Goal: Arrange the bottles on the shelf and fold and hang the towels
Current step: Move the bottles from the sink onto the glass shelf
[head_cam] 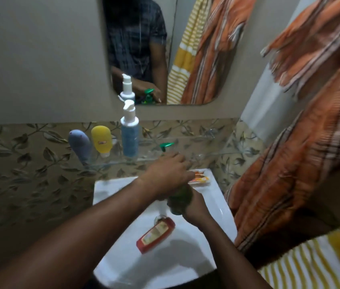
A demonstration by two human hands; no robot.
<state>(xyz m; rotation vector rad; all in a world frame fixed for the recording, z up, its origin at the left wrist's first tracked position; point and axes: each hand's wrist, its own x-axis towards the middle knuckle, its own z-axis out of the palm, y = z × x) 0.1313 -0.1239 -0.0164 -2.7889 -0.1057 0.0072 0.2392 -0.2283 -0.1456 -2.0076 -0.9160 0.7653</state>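
Note:
Over the white sink (210,197) I hold a green bottle (180,200) with both hands. My left hand (168,171) covers its upper part, fingers curled around it. My right hand (196,205) grips its lower body from the right. Its green cap (166,144) seems to show just above my left hand, blurred. On the glass shelf (217,153) stand a blue-grey tube (80,146), a yellow tube (101,140) and a tall blue pump bottle (130,132). A red bottle (155,234) lies in the sink basin. An orange striped towel (290,163) hangs at the right.
A mirror (185,49) hangs above the shelf. An orange packet (199,179) lies on the sink's back rim. A yellow-and-white striped towel (310,263) is at the lower right. Leaf-patterned tiles (29,163) cover the wall behind the shelf.

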